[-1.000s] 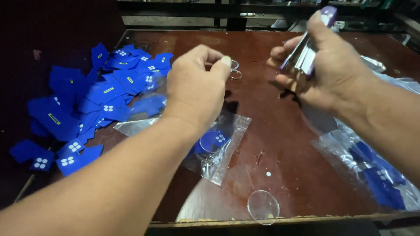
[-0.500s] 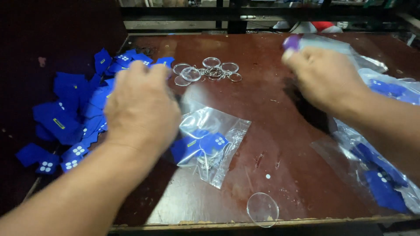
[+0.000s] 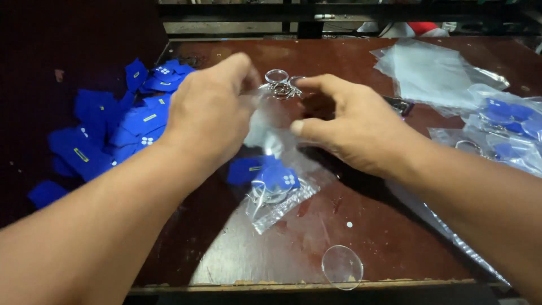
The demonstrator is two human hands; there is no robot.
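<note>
A small clear plastic bag (image 3: 276,195) holding blue flat pieces and a metal ring lies on the brown table (image 3: 389,237), its upper end lifted. My left hand (image 3: 209,113) pinches that upper end near the bag's mouth. My right hand (image 3: 355,124) is just right of it, with thumb and forefinger spread at the mouth and nothing held. A cluster of metal key rings (image 3: 280,83) sits on the table just behind my fingertips.
A heap of blue tags (image 3: 113,130) covers the left side. Empty clear bags (image 3: 429,65) lie at the back right, filled bags (image 3: 502,121) at the right edge. A clear round disc (image 3: 341,266) rests near the front edge. A dark tool (image 3: 400,105) lies behind my right hand.
My right hand, which held a purple-tipped tool a second ago, has swung back from the right without it. My left hand has lifted the bag's top, and both hands now meet at its mouth.
</note>
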